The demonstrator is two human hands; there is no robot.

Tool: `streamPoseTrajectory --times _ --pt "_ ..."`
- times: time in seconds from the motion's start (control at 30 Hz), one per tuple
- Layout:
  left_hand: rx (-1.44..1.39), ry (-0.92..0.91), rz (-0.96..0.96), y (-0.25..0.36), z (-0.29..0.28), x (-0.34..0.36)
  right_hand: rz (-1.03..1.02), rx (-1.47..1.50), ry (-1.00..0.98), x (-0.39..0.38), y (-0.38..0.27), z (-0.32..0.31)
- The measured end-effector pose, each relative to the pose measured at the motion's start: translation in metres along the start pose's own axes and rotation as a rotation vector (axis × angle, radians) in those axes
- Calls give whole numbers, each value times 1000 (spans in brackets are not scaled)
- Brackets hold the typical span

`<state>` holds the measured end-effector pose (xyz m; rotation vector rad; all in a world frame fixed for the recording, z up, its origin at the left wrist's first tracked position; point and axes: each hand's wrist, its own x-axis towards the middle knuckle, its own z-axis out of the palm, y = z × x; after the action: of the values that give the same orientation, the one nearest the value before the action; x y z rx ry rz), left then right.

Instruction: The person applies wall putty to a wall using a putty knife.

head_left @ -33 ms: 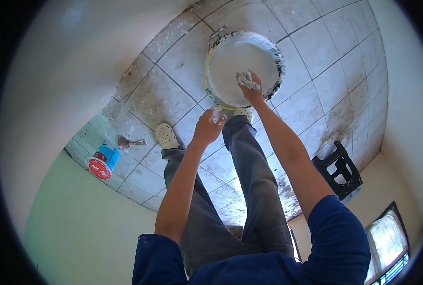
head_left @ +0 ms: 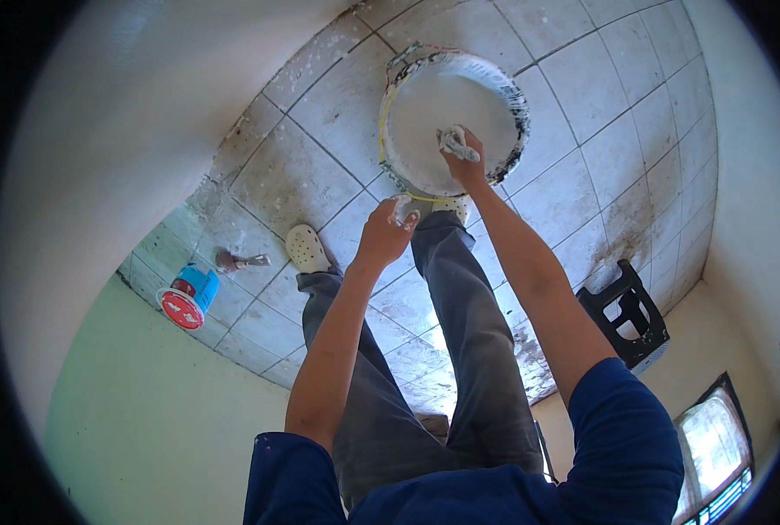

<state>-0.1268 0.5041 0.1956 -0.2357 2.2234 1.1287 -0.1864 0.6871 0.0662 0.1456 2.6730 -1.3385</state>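
A wide round bucket (head_left: pixel 447 99) of thick white liquid stands on the floor ahead of me, its rim smeared white and black. Over its near right part is my right hand (head_left: pixel 465 157), closed around a crumpled, rag-like white clump (head_left: pixel 454 142) coated in the same white. Whether the clump touches the liquid I cannot tell. My left hand (head_left: pixel 388 231) hovers just outside the near left rim. Its fingers are loosely curled and apart, with white smears on them and nothing visible between them.
To the left, a small blue tub (head_left: pixel 195 287) with a red-and-white end lies by a paintbrush (head_left: pixel 243 261). A black plastic stool (head_left: pixel 624 313) is at the right. My pale clogs (head_left: pixel 306 249) stand on stained tiles (head_left: pixel 295 166). A pale wall (head_left: pixel 136 131) curves along the left.
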Motion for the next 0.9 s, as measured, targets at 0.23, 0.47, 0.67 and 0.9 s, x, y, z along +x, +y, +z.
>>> streamPoseTrajectory --times 0.23,0.47,0.67,0.9 --pt "-142 -49 -131 -25 -9 -8 198 172 -3 1 18 32" --pt "-61 14 -127 17 -50 -24 122 -60 203 -12 -8 1" --pt "-166 14 -60 28 -67 -28 225 -64 276 -28 -17 -7" --pt "43 -103 27 -5 -42 -11 -28 -178 -18 -8 -7 21"
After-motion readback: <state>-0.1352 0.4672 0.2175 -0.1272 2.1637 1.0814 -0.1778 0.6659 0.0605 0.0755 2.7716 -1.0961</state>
